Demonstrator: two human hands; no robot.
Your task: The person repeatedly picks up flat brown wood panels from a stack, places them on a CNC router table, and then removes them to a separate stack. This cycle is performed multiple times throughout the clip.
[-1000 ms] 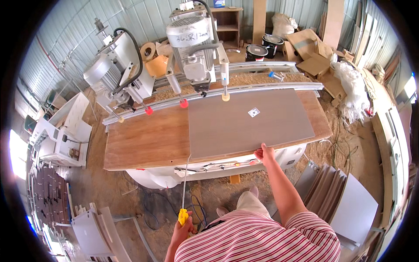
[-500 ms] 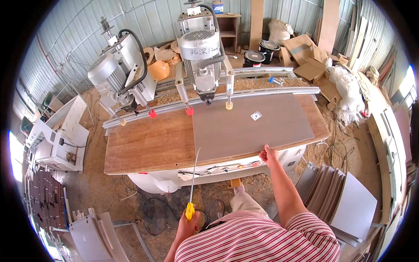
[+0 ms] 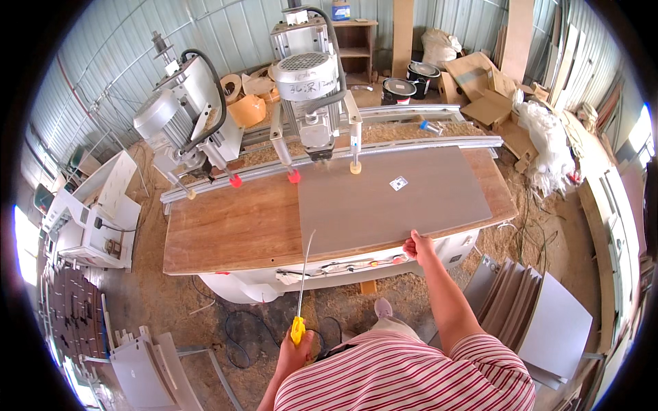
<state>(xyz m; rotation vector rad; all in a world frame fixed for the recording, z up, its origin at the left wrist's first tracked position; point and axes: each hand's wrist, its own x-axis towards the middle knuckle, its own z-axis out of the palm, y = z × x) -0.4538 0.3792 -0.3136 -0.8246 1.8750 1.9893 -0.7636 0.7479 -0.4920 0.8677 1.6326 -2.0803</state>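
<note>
My left hand [image 3: 295, 354] is closed around the yellow handle of an air blow gun [image 3: 298, 331]. Its long thin metal tube points up and away, the bent tip showing in front of the left end of a grey-brown panel [image 3: 356, 219]. That panel lies flat on the wooden top [image 3: 233, 226] of a drilling machine, a small white label [image 3: 398, 183] on its face. At the panel's near edge, right of its middle, my right hand [image 3: 419, 246] is closed with fingers curled on the edge. The fingertips are partly hidden.
Two motor-driven drill heads [image 3: 308, 82] with padded press feet stand over the table's far side, against a metal rail [image 3: 439, 142]. A yellow pedal [image 3: 369, 287] is beneath the machine. Stacked panels [image 3: 555, 329] lean at right; others [image 3: 140, 373] at lower left. A black hose [image 3: 236, 339] lies on the floor.
My foot has come back from the yellow pedal toward me. The panel, table top and drill heads sit slightly further left in view. Both hands keep their hold.
</note>
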